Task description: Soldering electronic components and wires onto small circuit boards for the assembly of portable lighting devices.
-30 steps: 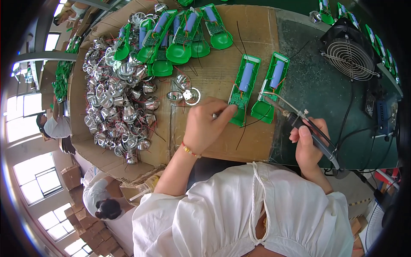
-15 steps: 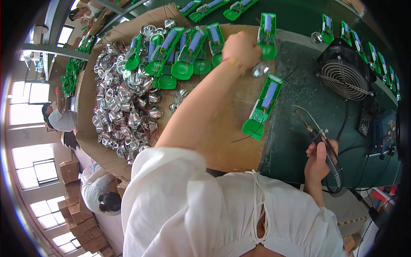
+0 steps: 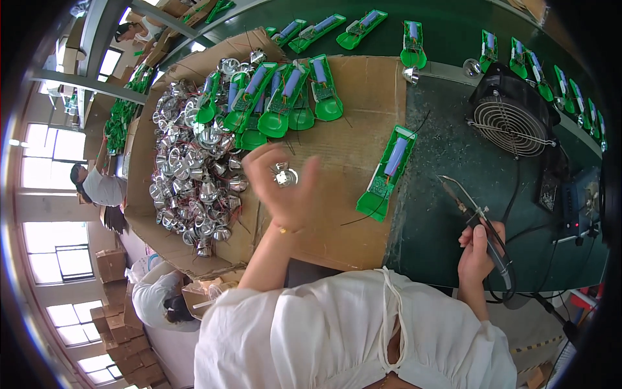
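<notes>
Assembly workshop, soldering iron [image 3: 473, 218], heaped reflectors [image 3: 208, 191], stacked cartons [image 3: 126, 340], co-workers [image 3: 159, 301]

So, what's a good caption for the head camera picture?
Soldering iron in the right hand, left hand open near shiny reflectors, green casing lying on cardboard.

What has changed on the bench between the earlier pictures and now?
One green housing moved from the cardboard to beyond its far edge. The left hand let go of it and came back toward the person, now open near the loose reflectors. Unchanged: the right hand holds the soldering iron; the other near housing remains.
</notes>
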The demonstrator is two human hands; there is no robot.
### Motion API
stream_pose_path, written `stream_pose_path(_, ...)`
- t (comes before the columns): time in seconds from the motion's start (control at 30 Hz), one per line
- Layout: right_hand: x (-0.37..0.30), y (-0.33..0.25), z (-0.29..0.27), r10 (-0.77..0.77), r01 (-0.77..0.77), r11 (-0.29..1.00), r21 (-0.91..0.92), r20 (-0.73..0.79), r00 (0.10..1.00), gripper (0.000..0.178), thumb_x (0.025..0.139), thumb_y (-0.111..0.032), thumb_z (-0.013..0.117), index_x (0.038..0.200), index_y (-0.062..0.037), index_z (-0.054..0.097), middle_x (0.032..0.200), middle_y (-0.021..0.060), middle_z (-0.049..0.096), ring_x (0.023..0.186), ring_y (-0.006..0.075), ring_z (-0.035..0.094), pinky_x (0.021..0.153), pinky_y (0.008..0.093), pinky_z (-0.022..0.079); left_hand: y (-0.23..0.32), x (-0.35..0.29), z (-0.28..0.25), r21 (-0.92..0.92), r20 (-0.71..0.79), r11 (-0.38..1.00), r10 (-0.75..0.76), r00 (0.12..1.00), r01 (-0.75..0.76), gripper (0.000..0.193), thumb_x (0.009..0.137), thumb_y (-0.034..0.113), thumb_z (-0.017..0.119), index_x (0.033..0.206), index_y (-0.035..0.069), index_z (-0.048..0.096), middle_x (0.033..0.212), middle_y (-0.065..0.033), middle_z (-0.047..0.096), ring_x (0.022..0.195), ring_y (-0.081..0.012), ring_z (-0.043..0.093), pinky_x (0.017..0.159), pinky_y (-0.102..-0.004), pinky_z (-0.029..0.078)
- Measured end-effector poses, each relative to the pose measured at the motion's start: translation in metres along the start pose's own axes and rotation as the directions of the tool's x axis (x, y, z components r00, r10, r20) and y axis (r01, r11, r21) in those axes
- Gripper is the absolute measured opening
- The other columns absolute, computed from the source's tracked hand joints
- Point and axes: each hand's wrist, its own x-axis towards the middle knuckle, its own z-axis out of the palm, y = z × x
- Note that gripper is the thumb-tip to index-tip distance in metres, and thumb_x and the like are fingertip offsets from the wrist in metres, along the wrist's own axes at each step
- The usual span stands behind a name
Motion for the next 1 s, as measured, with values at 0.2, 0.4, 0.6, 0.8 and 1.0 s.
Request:
stream_pose_path(0.2, -0.012, -0.003, 0.012, 0.001, 0.005, 0.999, -0.044, 0.133, 0.991, 0.017, 0.081, -0.010, 0.057, 0.088, 0.0022, 0.049, 0.064, 0.0102, 0.056, 0.050, 0.0122, 0.052, 0.046, 0.0215, 0.042, -0.058, -0.007, -0.028, 0.593, 0.137, 0.786, -0.312, 0.940, 0.174, 0.051, 0.058, 0.031, 0.078, 0.097, 0.005, 0.060, 0.110, -0.0144, 0.046, 0.105, -0.0322, 0.039, 0.090, -0.0420, 0.032)
stream_pose_path(0.4, -0.033, -0.007, 0.014, -0.005, 0.013, 0.998, -0.063, 0.120, 0.993, 0.014, 0.081, -0.007, 0.056, 0.089, 0.0018, 0.049, 0.065, 0.0112, 0.057, 0.051, 0.0125, 0.053, 0.048, 0.0224, 0.044, -0.057, -0.010, -0.021, 0.213, 0.171, 0.975, 0.027, 0.985, -0.063, 0.008, 0.073, 0.014, 0.066, 0.074, 0.006, 0.066, 0.085, -0.0079, 0.062, 0.088, -0.0293, 0.054, 0.079, -0.0391, 0.039)
stream_pose_path(0.6, -0.043, -0.009, 0.035, 0.007, 0.019, 0.996, -0.092, 0.274, 0.962, 0.014, 0.080, -0.005, 0.058, 0.087, 0.0015, 0.048, 0.067, 0.0108, 0.056, 0.054, 0.0122, 0.054, 0.049, 0.0229, 0.045, 0.019, -0.030, -0.010, -0.071, 0.622, 0.991, -0.047, 0.782, 0.116, 0.008, 0.073, 0.010, 0.067, 0.077, 0.003, 0.067, 0.066, -0.0062, 0.061, 0.063, -0.0189, 0.054, 0.061, -0.0294, 0.042)
stream_pose_path(0.8, -0.040, 0.000, 0.044, -0.015, 0.059, 0.990, -0.126, 0.326, 0.945, 0.017, 0.079, -0.006, 0.062, 0.087, 0.0038, 0.049, 0.071, 0.0106, 0.059, 0.059, 0.0118, 0.057, 0.053, 0.0236, 0.049, 0.032, -0.049, 0.012, -0.094, 0.643, 0.974, -0.100, 0.759, 0.207, 0.010, 0.071, 0.014, 0.067, 0.072, 0.004, 0.066, 0.073, -0.0063, 0.053, 0.071, -0.0234, 0.051, 0.061, -0.0334, 0.041)
stream_pose_path(1.0, -0.041, 0.005, 0.048, 0.008, 0.038, 0.989, -0.144, 0.303, 0.953, 0.019, 0.079, -0.008, 0.063, 0.087, 0.0035, 0.050, 0.071, 0.0096, 0.060, 0.060, 0.0109, 0.058, 0.055, 0.0232, 0.048, 0.028, -0.049, 0.016, -0.090, 0.710, 0.918, -0.213, 0.672, 0.386, 0.010, 0.072, 0.013, 0.067, 0.072, 0.003, 0.066, 0.074, -0.0080, 0.052, 0.070, -0.0237, 0.051, 0.062, -0.0325, 0.042)
